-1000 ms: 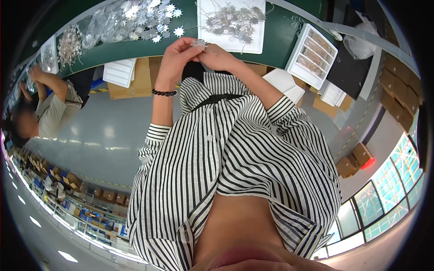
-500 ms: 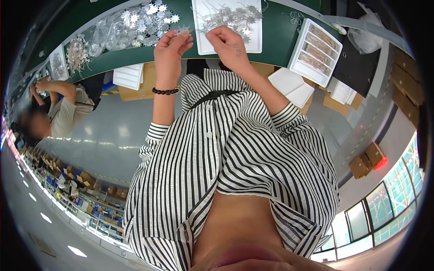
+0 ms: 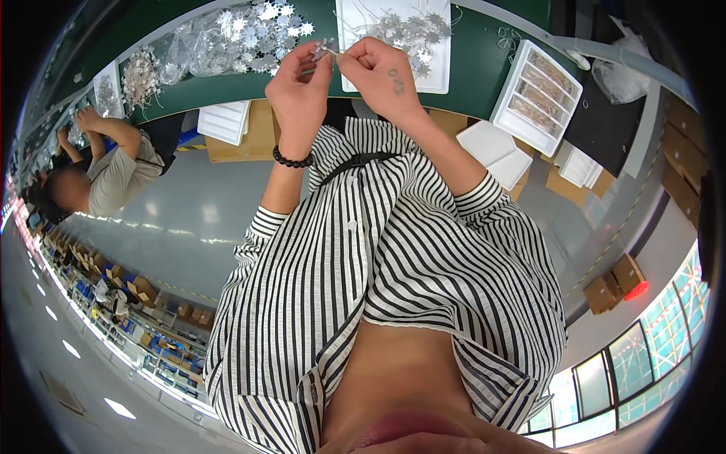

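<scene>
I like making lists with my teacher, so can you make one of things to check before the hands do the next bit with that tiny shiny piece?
1. Left hand pinches the small silvery snowflake-shaped piece at its fingertips: ok.
2. Right hand pinches it from the other side: ok.
3. Whether a thread or wire is attached to the piece: cannot tell, too small.
4. White rectangular tray with more silvery pieces sits right behind the hands on the dark green tabletop: ok.
5. Loose heap of silvery snowflake pieces lies close on the left: ok.
6. The seated person at the left is well away from the hands: ok.
</scene>
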A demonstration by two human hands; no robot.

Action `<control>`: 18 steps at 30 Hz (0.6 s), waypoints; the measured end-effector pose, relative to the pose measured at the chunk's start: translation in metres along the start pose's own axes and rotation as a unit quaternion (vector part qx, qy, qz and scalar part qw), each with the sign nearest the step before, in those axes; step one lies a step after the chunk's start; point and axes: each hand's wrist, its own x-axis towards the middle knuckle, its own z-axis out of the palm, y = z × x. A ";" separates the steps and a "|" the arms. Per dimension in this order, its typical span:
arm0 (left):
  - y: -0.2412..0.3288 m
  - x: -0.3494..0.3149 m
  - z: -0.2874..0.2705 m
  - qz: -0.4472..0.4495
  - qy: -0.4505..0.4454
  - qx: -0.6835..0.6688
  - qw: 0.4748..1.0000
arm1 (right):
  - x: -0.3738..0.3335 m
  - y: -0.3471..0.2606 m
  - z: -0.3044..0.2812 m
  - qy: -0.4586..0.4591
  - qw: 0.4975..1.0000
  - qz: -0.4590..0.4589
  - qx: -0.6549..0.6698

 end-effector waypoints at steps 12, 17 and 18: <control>-0.012 -0.003 -0.009 0.165 0.033 0.147 0.975 | -0.001 -0.004 0.012 -0.016 1.000 0.013 0.008; -0.017 -0.002 -0.010 0.185 0.015 0.170 0.968 | -0.001 -0.002 0.011 -0.008 0.995 -0.029 -0.094; -0.018 -0.002 -0.010 0.177 0.001 0.159 0.971 | -0.001 0.000 0.011 -0.013 0.995 -0.021 -0.092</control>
